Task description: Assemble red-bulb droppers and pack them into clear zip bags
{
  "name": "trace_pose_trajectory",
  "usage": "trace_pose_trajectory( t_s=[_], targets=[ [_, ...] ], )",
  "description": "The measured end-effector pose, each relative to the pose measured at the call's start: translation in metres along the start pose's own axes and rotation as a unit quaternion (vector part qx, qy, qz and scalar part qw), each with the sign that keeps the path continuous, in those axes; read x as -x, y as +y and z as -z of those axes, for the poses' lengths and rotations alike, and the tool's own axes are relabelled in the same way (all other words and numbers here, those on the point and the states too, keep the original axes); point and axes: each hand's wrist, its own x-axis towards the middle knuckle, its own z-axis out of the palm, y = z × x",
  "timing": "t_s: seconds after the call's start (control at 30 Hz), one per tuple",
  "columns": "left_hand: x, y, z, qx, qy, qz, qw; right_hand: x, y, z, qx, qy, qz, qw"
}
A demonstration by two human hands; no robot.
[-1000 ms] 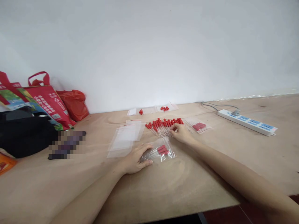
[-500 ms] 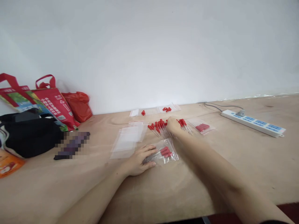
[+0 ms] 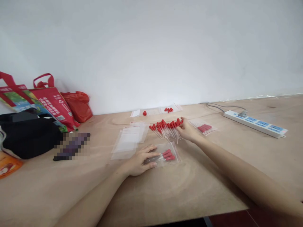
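Note:
My left hand (image 3: pixel 143 160) lies on a clear zip bag (image 3: pixel 176 151), fingers stretched over the end where thin clear tubes show. Inside that bag are several droppers with red rubber bulbs (image 3: pixel 168 155). Farther out, a loose row of red-bulbed droppers (image 3: pixel 165 126) lies on the table, tubes toward me. At the row's right end, my right hand (image 3: pixel 187 130) touches the outermost droppers, thumb and forefinger apart; its other fingers are partly hidden. Left of the row is a stack of flat zip bags (image 3: pixel 127 140). To its right, another bag (image 3: pixel 204 127) holds red-bulbed droppers.
Against the wall, two more bags with red-bulbed droppers (image 3: pixel 169 110) lie side by side. A white power strip (image 3: pixel 255 123) with a grey cable is at the right. On the left are red shopping bags (image 3: pixel 52 104), a black cloth item (image 3: pixel 30 135) and an orange packet (image 3: pixel 9 164).
My right hand has moved from above the row to its right end, and the right-end droppers now sit farther left, closer together. My left hand stays on the bag.

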Motion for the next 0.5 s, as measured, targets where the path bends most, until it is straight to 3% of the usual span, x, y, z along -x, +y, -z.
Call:
trace_pose_trajectory(
  t_s=[0.13, 0.3, 0.5],
  targets=[
    [0.000, 0.001, 0.000, -0.014, -0.002, 0.003, 1.000, 0.028, 0.017, -0.001, -0.172, 0.003, -0.001, 0.985],
    [0.000, -0.002, -0.004, -0.025, 0.023, -0.014, 0.999, 0.041, 0.017, -0.017, -0.345, 0.023, -0.094, 0.934],
    [0.001, 0.000, -0.005, -0.022, 0.054, -0.017, 0.998, 0.053, 0.013, -0.028, -0.432, -0.055, -0.089, 0.896]
  ],
)
